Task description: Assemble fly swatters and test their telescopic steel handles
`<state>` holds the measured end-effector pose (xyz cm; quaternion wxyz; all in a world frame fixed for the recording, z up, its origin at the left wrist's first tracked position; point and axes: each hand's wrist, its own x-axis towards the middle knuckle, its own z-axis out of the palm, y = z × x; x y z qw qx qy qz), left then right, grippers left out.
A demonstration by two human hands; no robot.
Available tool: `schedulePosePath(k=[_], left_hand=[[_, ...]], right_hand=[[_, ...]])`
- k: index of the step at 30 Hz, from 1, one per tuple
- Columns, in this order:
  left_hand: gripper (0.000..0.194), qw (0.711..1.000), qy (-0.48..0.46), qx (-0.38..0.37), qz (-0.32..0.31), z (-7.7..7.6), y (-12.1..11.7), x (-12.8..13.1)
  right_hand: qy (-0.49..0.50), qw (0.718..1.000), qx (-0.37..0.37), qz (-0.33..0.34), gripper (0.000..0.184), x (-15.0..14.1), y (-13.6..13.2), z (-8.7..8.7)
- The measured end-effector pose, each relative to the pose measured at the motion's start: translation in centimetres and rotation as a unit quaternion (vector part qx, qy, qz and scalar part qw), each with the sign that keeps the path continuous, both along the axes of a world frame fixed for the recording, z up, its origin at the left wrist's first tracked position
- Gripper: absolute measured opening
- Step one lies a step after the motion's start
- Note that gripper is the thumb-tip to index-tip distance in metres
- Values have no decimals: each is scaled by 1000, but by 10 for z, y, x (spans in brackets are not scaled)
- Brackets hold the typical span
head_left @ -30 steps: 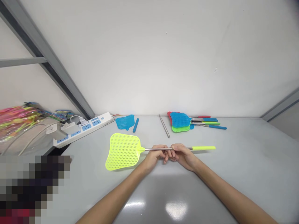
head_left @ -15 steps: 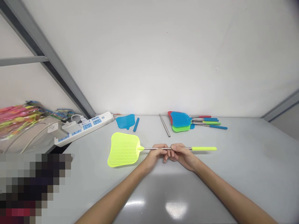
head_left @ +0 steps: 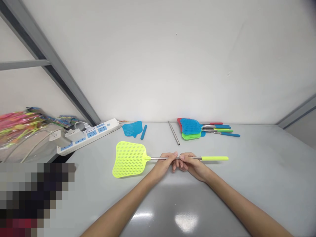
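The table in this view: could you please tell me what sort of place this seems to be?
Probably a workroom or assembly bench: a pile of fly swatters, a loose swatter head beside a separate blue handle, and a power strip.

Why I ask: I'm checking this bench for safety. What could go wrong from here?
The thin steel shaft is pinched only in the fingers of the left hand and right hand, so it might slip or bend. Swung carelessly, the yellow-green mesh head could knock the loose steel rod nearby.
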<state>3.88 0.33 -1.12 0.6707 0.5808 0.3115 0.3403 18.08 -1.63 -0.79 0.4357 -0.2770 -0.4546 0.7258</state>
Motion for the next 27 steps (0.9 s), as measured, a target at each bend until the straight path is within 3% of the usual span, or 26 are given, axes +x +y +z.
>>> schedulePosePath(k=[9, 27], left_hand=[[43, 999, 32, 15, -28, 8, 0, -2], [41, 999, 10, -7, -51, 16, -4, -4]], right_hand=[[-20, 1000, 10, 9, 31, -1, -3, 5], [5, 1000, -12, 20, 32, -1, 0, -2]])
